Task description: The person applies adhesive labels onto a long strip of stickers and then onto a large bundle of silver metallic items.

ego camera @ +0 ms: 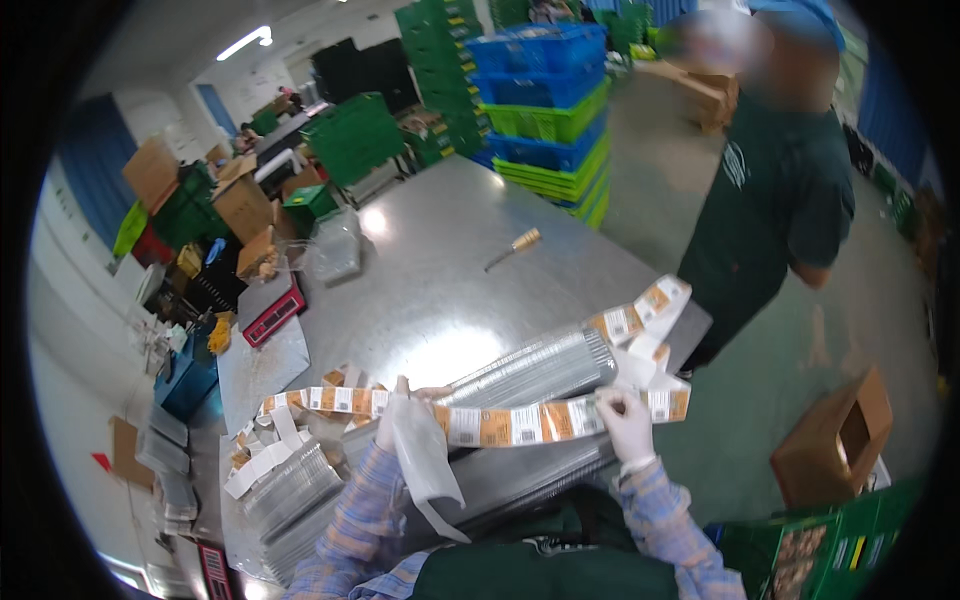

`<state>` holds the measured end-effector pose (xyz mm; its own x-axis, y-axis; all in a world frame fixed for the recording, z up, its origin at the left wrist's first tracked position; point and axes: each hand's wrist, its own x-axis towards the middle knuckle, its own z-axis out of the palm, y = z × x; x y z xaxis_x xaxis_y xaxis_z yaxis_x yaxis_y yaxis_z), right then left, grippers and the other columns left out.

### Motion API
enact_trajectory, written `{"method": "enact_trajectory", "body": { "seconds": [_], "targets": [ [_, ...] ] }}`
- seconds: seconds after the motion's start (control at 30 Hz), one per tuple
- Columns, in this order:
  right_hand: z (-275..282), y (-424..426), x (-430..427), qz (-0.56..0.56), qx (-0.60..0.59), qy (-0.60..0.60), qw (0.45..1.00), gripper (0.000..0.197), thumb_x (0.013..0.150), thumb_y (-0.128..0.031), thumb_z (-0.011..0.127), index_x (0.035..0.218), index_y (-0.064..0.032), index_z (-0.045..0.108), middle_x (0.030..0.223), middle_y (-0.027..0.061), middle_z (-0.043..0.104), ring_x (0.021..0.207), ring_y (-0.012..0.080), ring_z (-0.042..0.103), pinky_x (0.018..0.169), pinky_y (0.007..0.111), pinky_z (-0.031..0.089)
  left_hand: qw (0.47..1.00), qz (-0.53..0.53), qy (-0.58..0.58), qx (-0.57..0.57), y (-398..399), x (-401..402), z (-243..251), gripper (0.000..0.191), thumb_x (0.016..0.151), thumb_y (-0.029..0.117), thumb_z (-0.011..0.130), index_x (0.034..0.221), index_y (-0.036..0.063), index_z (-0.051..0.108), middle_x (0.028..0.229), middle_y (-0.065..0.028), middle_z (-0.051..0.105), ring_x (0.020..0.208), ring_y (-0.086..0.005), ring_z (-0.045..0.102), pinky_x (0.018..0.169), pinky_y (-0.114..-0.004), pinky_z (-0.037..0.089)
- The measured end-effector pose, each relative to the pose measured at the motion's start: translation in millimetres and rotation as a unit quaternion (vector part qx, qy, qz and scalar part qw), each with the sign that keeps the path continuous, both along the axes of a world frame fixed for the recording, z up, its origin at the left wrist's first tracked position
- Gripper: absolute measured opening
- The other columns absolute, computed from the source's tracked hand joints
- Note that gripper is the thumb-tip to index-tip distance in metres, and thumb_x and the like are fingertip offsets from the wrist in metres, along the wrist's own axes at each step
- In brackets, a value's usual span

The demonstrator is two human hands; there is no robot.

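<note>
A long strip of orange and white printed labels [525, 425] stretches between my two hands, above the metal table [427, 225]. My right hand [628, 427], in a white glove, pinches the strip near its right part. My left hand [397, 416], also gloved, holds the strip further left, with a loose piece of white backing paper [427, 457] hanging over it. Behind the strip lies a long stack of clear plastic trays [532, 367]. More label strip is folded at the stack's right end, and another heap of it lies at the left on further clear trays [292, 487].
A wooden-handled tool [516, 247] lies on the table. A red scale [274, 315] and a plastic bag [337, 244] are at the left. Stacked blue and green crates [547, 112] stand beyond the table. A person [765, 202] stands at the right, near an open cardboard box [832, 442].
</note>
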<state>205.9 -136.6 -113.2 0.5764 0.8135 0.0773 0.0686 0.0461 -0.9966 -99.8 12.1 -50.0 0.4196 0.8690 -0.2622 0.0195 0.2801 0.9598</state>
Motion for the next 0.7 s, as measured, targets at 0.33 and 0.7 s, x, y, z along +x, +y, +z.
{"method": "enact_trajectory", "body": {
  "seconds": [0.33, 0.7],
  "targets": [
    [-6, -3, -1, 0.008, -0.007, 0.006, 1.0, 0.005, 0.079, 0.002, 0.065, 0.082, 0.0012, 0.06, 0.097, 0.0082, 0.065, 0.078, 0.0093, 0.059, 0.069, 0.021, 0.048, 0.99, 0.044, 0.054, 0.122, -42, 20, 10, 0.066, 0.1, 0.046, 0.023, 0.094, -0.0033, 0.066, 0.073, -0.0061, 0.062, 0.066, -0.0132, 0.06, 0.065, -0.024, 0.05],
    [1, -3, 1, 0.012, -0.004, 0.006, 1.0, 0.006, 0.079, 0.0, 0.066, 0.081, 0.0007, 0.061, 0.095, 0.0078, 0.065, 0.08, 0.0097, 0.059, 0.073, 0.023, 0.049, 0.874, -0.291, 0.246, 0.301, 10, -68, 59, 0.042, 0.098, 0.036, 0.041, 0.113, 0.0032, 0.062, 0.101, -0.0108, 0.065, 0.092, -0.0176, 0.06, 0.085, -0.03, 0.048]
  ]
}}
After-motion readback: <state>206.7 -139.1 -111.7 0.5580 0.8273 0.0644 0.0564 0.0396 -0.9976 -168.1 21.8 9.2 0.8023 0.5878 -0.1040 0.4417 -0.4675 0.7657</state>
